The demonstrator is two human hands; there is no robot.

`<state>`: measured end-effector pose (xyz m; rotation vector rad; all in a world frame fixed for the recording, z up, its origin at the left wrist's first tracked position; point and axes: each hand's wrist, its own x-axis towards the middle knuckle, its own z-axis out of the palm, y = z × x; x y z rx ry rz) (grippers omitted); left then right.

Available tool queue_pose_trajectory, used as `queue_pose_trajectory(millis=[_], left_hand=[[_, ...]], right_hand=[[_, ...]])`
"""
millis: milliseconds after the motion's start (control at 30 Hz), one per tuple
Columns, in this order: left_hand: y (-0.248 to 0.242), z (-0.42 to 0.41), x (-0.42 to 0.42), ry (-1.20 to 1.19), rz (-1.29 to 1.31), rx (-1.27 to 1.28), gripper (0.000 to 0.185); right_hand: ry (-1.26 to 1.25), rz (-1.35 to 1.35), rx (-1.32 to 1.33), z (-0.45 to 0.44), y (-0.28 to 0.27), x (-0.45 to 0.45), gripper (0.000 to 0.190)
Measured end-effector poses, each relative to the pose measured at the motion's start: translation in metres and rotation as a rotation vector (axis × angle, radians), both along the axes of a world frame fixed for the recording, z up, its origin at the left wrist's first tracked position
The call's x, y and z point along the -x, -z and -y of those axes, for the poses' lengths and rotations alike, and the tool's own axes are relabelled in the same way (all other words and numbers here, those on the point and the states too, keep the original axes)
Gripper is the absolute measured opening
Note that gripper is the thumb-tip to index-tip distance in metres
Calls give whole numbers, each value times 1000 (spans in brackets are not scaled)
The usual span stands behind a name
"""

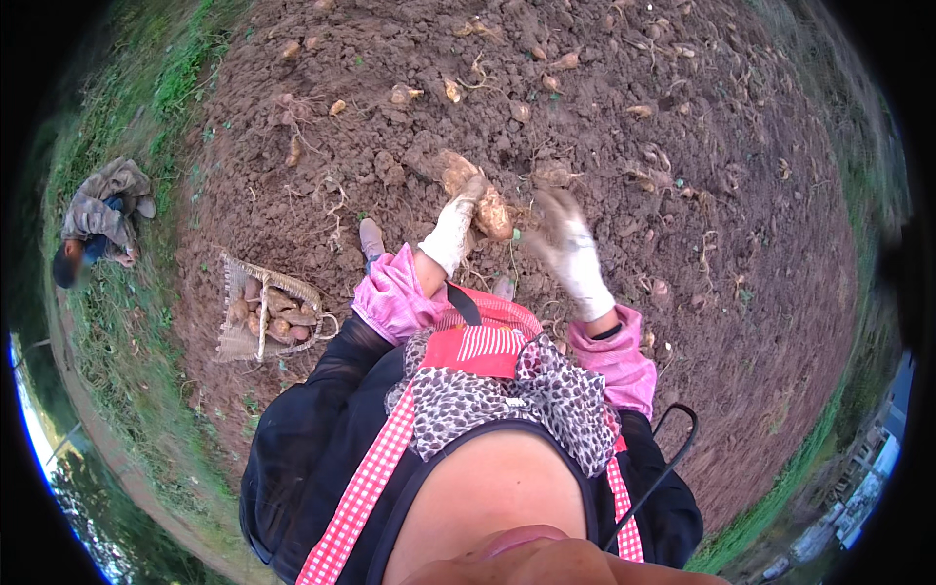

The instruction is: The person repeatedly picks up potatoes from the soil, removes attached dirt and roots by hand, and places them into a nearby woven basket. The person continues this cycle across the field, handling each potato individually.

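My left hand [459,219], in a soiled white glove, is closed around a large, dirt-covered sweet potato [493,216] in front of my body. A pale brown end of a tuber shows just above the fingers; whether it is the same root I cannot tell. My right hand [567,241], gloved too and blurred, hovers just right of the sweet potato with its fingers spread and nothing visible in them. Below it a thin green stem [514,263] hangs. Another root [556,175] lies in the soil beyond the right fingertips.
A woven basket [292,285] holding several sweet potatoes stands on the soil at the left. More tubers, such as one root [295,150], lie scattered across the brown clods ahead. At the far left a person [110,212] crouches on the grass [146,314] bordering the field.
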<state>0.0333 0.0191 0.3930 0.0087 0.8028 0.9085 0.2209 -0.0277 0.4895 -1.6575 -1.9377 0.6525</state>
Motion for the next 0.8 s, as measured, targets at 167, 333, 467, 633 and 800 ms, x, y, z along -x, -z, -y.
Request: queue_pose_trajectory(millis=[167, 333, 467, 633, 800], left_hand=[[-11, 0, -2, 129, -5, -110, 51], [-17, 15, 9, 327, -414, -465, 62], [-4, 14, 9, 52, -604, -435, 44], [11, 3, 20, 182, -34, -46, 57], [11, 9, 18, 180, 270, -103, 62]], right_hand=[[43, -131, 149, -10, 12, 48, 72], [116, -338, 350, -11, 7, 44, 72], [123, -571, 490, -1, 7, 43, 69], [329, -1185, 726, 5, 8, 45, 68], [181, -788, 587, 2, 4, 47, 68]])
